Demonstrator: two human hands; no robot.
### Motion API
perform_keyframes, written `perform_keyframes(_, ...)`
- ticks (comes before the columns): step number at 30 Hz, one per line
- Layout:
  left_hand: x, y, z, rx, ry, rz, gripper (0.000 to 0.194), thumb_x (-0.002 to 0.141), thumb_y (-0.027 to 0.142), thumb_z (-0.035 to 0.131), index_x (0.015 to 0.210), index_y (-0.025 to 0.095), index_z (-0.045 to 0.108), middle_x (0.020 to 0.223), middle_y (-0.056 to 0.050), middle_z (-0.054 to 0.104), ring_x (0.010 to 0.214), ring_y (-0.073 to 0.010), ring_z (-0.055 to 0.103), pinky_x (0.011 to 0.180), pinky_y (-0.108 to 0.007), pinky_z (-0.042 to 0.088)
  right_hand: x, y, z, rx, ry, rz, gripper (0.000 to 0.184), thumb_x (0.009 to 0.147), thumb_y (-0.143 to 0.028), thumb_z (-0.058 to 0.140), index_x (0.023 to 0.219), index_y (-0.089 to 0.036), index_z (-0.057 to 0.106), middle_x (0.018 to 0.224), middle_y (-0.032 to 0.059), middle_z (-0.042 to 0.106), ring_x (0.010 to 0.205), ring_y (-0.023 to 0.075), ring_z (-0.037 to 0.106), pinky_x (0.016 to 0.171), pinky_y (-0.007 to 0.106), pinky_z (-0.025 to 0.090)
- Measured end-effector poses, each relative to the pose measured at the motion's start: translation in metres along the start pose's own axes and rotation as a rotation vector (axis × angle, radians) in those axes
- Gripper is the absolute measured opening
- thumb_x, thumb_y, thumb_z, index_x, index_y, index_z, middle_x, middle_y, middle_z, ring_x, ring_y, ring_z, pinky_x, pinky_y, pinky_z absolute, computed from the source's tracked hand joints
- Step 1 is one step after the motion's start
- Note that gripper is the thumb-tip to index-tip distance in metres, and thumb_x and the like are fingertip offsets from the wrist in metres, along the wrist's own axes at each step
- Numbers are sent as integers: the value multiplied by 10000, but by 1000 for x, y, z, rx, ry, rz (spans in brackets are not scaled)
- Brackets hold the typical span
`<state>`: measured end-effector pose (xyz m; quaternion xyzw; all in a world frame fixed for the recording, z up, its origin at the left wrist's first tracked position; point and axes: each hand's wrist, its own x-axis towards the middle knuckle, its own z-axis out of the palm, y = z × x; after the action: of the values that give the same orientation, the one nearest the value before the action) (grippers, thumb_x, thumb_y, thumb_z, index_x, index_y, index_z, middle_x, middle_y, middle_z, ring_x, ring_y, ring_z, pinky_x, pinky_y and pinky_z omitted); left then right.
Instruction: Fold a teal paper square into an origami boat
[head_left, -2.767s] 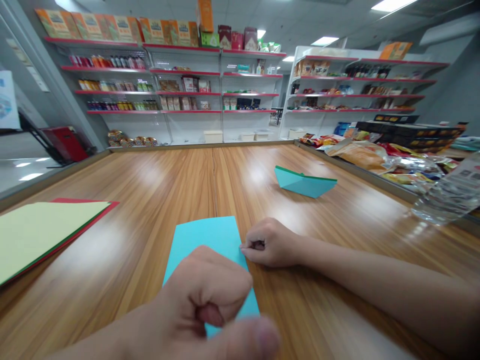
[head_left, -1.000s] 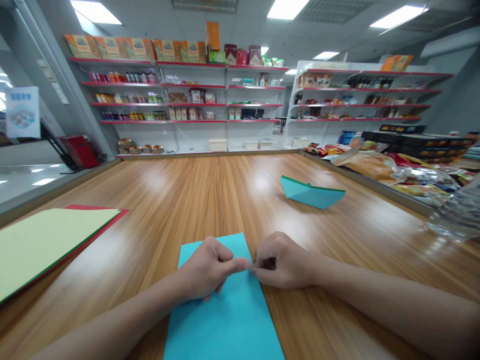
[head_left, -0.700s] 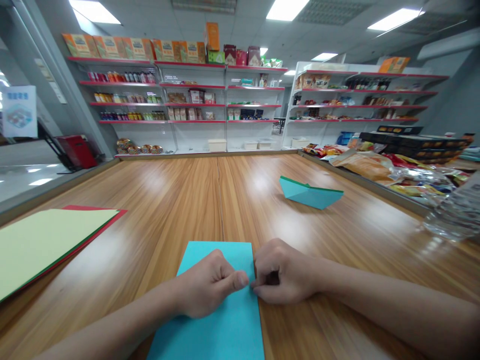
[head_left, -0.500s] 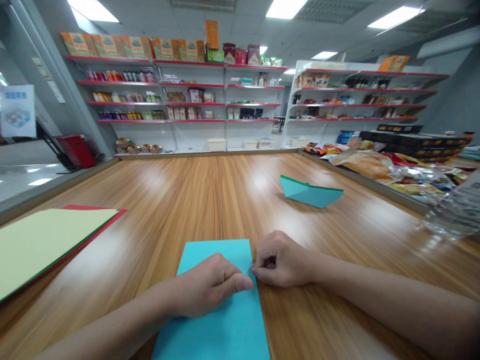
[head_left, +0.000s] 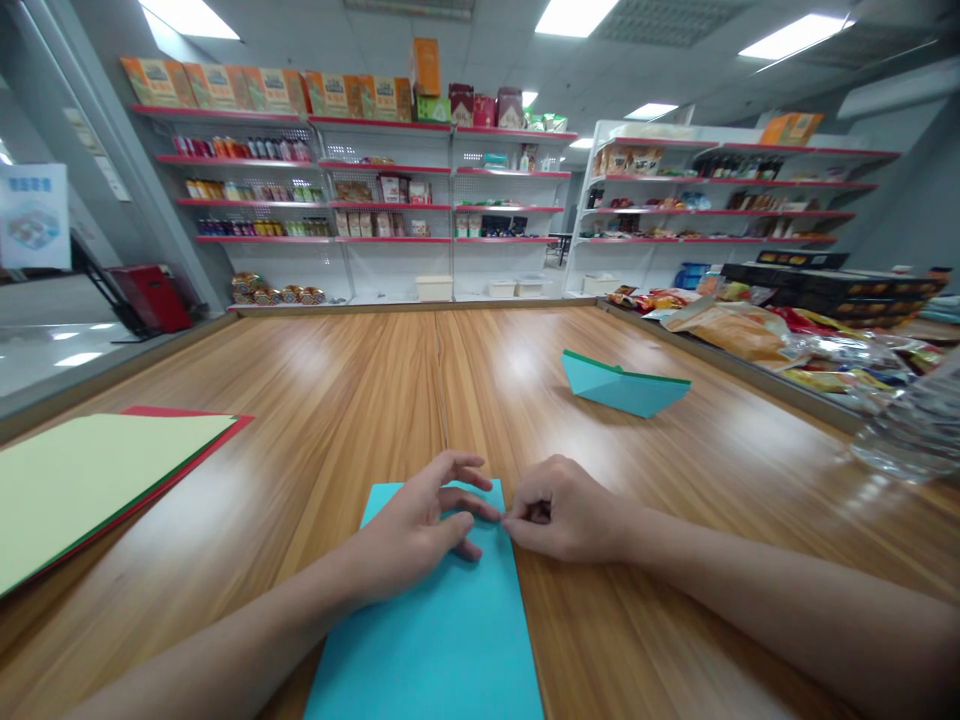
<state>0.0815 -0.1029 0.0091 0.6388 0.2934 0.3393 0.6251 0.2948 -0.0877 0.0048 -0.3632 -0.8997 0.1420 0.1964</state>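
Note:
A bright blue sheet of paper (head_left: 435, 650) lies lengthwise on the wooden table in front of me, its near end cut off by the frame. Over its upper part rests my left hand (head_left: 416, 535), fingers spread and curved, with the fingertips close to the right edge. At that edge my right hand (head_left: 566, 512) has curled fingers, thumb and forefinger pinched on the paper's side. Farther off to the right sits a folded blue paper boat (head_left: 626, 390) with a green rim.
To the left lies a stack of coloured paper (head_left: 105, 480), pale yellow on top with green and red below. Snack packets (head_left: 739, 325) and dark boxes line the right side, near a clear plastic bottle (head_left: 911, 430). Stocked shelves (head_left: 382, 205) stand beyond the table.
My left hand has shifted up the sheet and its fingers have spread from a closed shape. My right hand has slid slightly up along the paper's edge.

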Motion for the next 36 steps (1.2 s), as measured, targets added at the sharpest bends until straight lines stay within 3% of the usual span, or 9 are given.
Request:
perform_keyframes(7,0,-6,3,136,54,-38,527,780,149,577,1246,210,339,1340,-179,380,1015,-243,602,583,-272,550,3,3,-1,35,40,123,209,762,-227,586,596,-130,669,500,-13,572,454,70,470,444,193,265)
perform_keyframes(10,0,-6,4,236,74,-99,568,789,145,573,1286,207,304,1185,-152,540,697,-149,658,498,-236,511,5,4,-2,38,40,151,220,767,-230,579,586,-133,658,487,-27,549,453,67,444,444,195,256)
perform_keyframes(13,0,-4,4,296,65,-144,627,776,139,599,1315,202,285,1028,-99,623,478,-77,589,466,-222,481,7,4,-3,31,43,174,216,764,-235,578,591,-137,664,486,-31,542,458,68,439,449,198,253)
perform_keyframes(22,1,-1,4,339,41,-159,599,769,142,603,1296,200,325,1059,-96,626,501,-85,598,497,-243,494,17,7,-5,-22,86,297,194,760,-265,598,628,-167,699,528,-21,593,499,85,484,481,205,263)
perform_keyframes(27,1,-5,5,306,67,-141,517,809,198,576,1260,209,322,1044,-70,603,521,-88,597,512,-249,480,17,9,-4,-102,113,260,279,821,-306,559,620,-158,682,524,-19,563,482,79,424,478,228,223)
perform_keyframes(29,0,-5,6,326,99,-102,393,827,239,558,1170,204,369,980,-35,580,539,-91,573,496,-239,460,17,10,-3,-111,120,246,272,830,-312,559,640,-162,682,539,-18,571,491,82,431,484,230,221)
perform_keyframes(32,-2,-5,8,647,158,72,136,814,228,559,876,189,444,866,-7,525,650,-129,524,555,-259,429,15,10,-2,-105,116,234,212,825,-303,573,707,-177,697,575,-15,597,516,91,473,499,230,236)
perform_keyframes(36,-4,-6,14,1117,89,224,149,849,180,495,716,187,429,783,-19,513,782,-193,471,677,-322,375,11,9,-5,-69,71,220,171,790,-329,622,860,-201,712,599,-22,608,534,102,510,520,226,271)
